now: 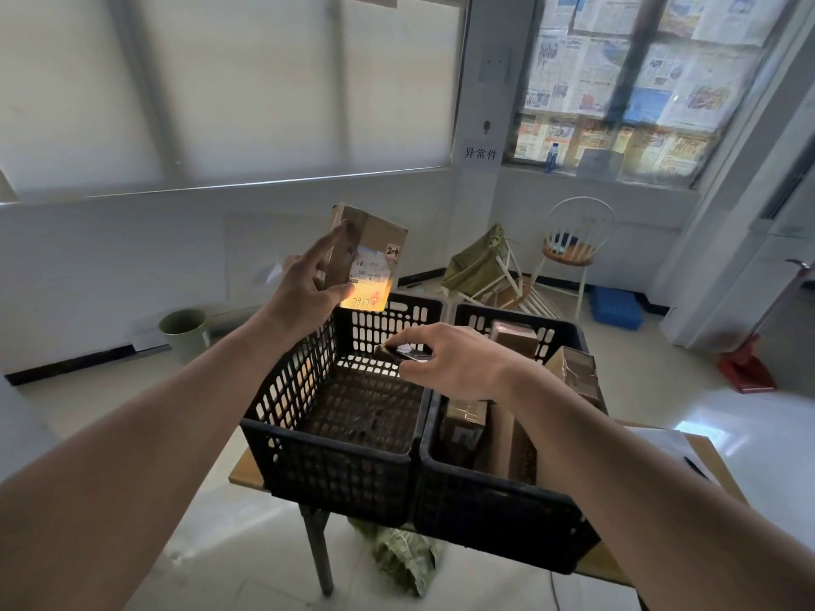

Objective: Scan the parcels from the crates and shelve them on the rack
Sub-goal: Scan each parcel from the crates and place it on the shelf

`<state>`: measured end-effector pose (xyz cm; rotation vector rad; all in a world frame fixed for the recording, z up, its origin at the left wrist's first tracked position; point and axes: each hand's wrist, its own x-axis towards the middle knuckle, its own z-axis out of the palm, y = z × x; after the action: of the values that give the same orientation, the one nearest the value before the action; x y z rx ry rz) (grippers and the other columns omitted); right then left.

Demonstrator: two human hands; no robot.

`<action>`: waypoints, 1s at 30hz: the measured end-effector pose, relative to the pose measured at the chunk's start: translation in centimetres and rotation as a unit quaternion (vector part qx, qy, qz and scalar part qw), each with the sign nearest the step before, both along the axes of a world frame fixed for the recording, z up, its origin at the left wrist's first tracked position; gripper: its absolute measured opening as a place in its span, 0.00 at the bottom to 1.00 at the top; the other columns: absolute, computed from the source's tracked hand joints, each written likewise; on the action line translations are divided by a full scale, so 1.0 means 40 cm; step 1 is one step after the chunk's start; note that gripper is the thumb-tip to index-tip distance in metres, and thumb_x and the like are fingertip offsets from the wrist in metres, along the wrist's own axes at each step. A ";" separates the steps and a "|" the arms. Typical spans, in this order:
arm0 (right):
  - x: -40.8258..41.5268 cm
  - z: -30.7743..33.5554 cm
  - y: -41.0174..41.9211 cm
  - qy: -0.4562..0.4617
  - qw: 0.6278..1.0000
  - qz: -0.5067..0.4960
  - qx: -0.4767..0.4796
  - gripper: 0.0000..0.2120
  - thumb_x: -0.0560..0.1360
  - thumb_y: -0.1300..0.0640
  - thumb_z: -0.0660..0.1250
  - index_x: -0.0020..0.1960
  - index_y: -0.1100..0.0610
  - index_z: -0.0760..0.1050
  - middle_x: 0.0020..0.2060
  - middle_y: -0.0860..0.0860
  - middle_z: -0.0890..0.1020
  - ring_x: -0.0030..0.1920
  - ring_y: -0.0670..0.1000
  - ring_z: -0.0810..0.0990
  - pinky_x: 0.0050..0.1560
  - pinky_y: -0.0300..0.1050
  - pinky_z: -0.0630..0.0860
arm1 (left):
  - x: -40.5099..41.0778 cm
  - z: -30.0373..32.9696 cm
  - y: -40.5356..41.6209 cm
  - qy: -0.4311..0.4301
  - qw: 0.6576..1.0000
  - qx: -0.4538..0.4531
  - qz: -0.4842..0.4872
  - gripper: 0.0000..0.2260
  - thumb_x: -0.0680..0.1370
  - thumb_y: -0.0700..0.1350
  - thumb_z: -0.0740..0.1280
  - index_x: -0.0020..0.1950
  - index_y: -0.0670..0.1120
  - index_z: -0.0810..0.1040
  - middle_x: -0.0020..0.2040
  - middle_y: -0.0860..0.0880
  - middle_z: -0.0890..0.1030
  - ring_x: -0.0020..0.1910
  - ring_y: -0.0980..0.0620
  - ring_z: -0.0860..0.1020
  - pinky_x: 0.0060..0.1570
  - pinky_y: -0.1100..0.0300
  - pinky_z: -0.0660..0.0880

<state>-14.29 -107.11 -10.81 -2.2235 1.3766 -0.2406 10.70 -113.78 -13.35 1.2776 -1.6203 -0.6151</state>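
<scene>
Right now your left hand point(308, 286) grips a small cardboard parcel point(368, 253) upright above the far edge of the left crate point(308, 456), its shipping label point(369, 280) turned toward you and lit by an orange glow. Your right hand point(454, 359) pinches a small dark handheld scanner point(408, 354) over that crate, its front aimed up at the label, so you appear to be mid-scan. By the look of it the left crate is emptied out: only its perforated floor shows. The right crate point(507, 518), touching it on the wooden table point(247, 471), holds several more brown parcels point(573, 368), some upright and some leaning, so a good share of the work is likely left. No rack shows from this angle, so you cannot tell how many parcels are shelved. Once the scan registers, this parcel goes to the rack, then you start on the right crate.
</scene>
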 end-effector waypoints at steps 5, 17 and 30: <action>0.002 -0.010 0.009 -0.004 1.000 -0.007 0.014 0.21 0.83 0.45 0.65 0.76 0.37 0.72 0.53 0.45 0.82 0.29 0.41 0.74 0.34 0.36 0.69 | 0.001 -0.008 -0.005 0.003 1.000 0.009 0.001 0.38 0.79 0.35 0.72 0.79 0.68 0.65 0.61 0.42 0.73 0.57 0.43 0.81 0.55 0.51 0.83; -0.025 0.008 -0.013 -0.005 0.999 -0.007 0.033 0.21 0.84 0.46 0.65 0.76 0.39 0.73 0.58 0.46 0.80 0.43 0.39 0.77 0.42 0.38 0.68 | -0.045 -0.003 -0.007 0.048 0.998 0.026 -0.007 0.37 0.80 0.32 0.71 0.81 0.62 0.65 0.58 0.44 0.76 0.56 0.45 0.82 0.53 0.51 0.84; -0.109 -0.046 -0.172 -0.259 0.957 -0.133 -0.015 0.23 0.84 0.45 0.66 0.78 0.40 0.70 0.56 0.46 0.83 0.33 0.41 0.79 0.33 0.38 0.74 | -0.143 0.021 0.043 0.165 0.985 0.045 0.033 0.39 0.80 0.35 0.69 0.69 0.81 0.67 0.66 0.45 0.79 0.62 0.43 0.82 0.59 0.49 0.82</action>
<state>-18.65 -113.99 -12.65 -1.8039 1.3620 -0.8755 4.98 -112.05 -12.52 1.2151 -1.2853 -0.8198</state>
